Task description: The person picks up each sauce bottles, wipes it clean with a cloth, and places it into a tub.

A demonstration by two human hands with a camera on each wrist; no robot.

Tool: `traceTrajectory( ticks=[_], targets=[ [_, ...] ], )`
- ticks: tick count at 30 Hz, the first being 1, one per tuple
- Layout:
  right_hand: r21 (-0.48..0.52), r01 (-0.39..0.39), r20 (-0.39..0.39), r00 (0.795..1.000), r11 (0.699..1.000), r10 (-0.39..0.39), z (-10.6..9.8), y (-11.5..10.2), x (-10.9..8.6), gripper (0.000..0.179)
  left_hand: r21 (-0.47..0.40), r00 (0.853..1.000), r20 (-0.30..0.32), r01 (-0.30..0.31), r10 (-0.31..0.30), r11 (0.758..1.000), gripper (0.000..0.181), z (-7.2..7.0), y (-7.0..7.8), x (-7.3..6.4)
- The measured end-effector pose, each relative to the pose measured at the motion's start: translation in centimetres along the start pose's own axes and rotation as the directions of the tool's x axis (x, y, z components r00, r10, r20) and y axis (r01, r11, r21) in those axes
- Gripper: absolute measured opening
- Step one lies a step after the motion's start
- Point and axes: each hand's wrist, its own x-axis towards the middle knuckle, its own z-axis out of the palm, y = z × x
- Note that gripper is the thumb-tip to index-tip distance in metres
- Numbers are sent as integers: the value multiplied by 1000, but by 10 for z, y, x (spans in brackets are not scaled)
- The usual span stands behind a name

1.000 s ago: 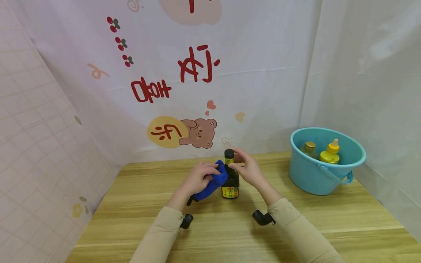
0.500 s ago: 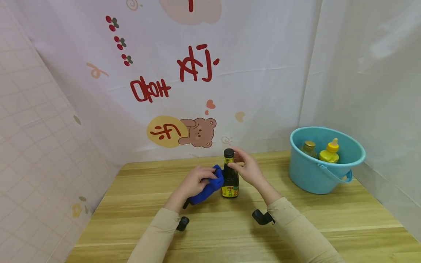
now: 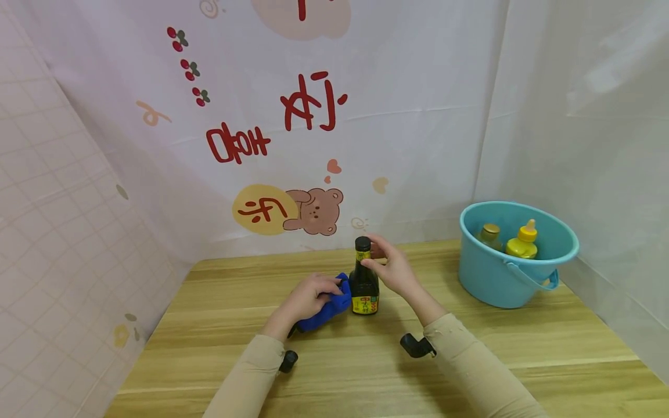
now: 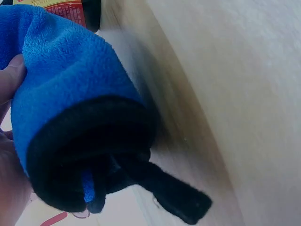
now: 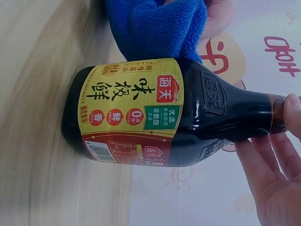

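A dark soy sauce bottle point(image 3: 364, 284) with a black cap and a yellow label stands on the wooden table. My right hand point(image 3: 394, 270) grips it by the neck, thumb in front and fingers behind. In my left hand point(image 3: 305, 297) is a blue cloth point(image 3: 325, 313), pressed against the bottle's left side. The left wrist view shows the cloth's fuzzy blue surface point(image 4: 75, 61) and its black edging point(image 4: 94, 113), rolled into an open tube with a black strap point(image 4: 178, 193) sticking out. The bottle's label point(image 5: 136, 113) faces the right wrist camera.
A light blue bucket point(image 3: 491, 284) stands at the right rear, with a yellow-capped squeeze bottle point(image 3: 522, 245) and a gold-capped bottle point(image 3: 489, 237) inside. Behind the table point(image 3: 345, 371) hangs a white printed curtain point(image 3: 413, 145). Black camera mounts point(image 3: 416, 345) jut from both wrists.
My left hand has slid the cloth down along the bottle's left side, from near the neck to the body. The right hand keeps its hold on the neck.
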Motion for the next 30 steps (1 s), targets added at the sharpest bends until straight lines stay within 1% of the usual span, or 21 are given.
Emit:
traceTrajectory(
  ticks=[2, 7, 9, 13, 16, 18, 20, 25, 27, 30],
  targets=[
    [2, 0, 2, 1000, 1000, 0, 0, 0, 0, 53, 8, 1000, 7, 0, 0, 1000, 29, 2, -1, -1],
    [3, -2, 1, 1000, 1000, 2, 1, 1, 0, 53, 69, 998, 45, -42, 39, 997, 30, 6, 0, -1],
    [-3, 2, 0, 1000, 1000, -2, 1, 2, -1, 52, 89, 997, 60, -46, 40, 995, 30, 9, 2, -1],
    [-7, 12, -5, 1000, 1000, -12, 2, 2, -1, 52, 129, 996, 92, -14, 2, 992, 30, 11, 4, -2],
    [0, 19, -7, 1000, 1000, -19, 2, 1, -1, 51, 166, 992, 126, 4, -26, 986, 30, 13, 6, -1],
    [3, 24, -5, 1000, 1000, -24, 1, 1, -1, 52, 191, 988, 146, 14, -43, 981, 30, 13, 8, 1],
    [4, 29, -3, 1000, 1000, -29, 1, 1, -1, 51, 221, 986, 160, 9, -45, 975, 29, 14, 9, 3],
    [-1, 24, 1, 1000, 1000, -24, -2, 0, -2, 51, 266, 982, 184, -3, -47, 964, 28, 14, 11, 7],
    [1, 25, 4, 1000, 1000, -25, -3, 0, -3, 51, 276, 981, 187, 4, -58, 961, 27, 14, 11, 7],
    [7, 27, 7, 1000, 1000, -27, -3, -1, -3, 51, 295, 983, 171, 10, -63, 956, 26, 12, 9, 5]
  ],
)
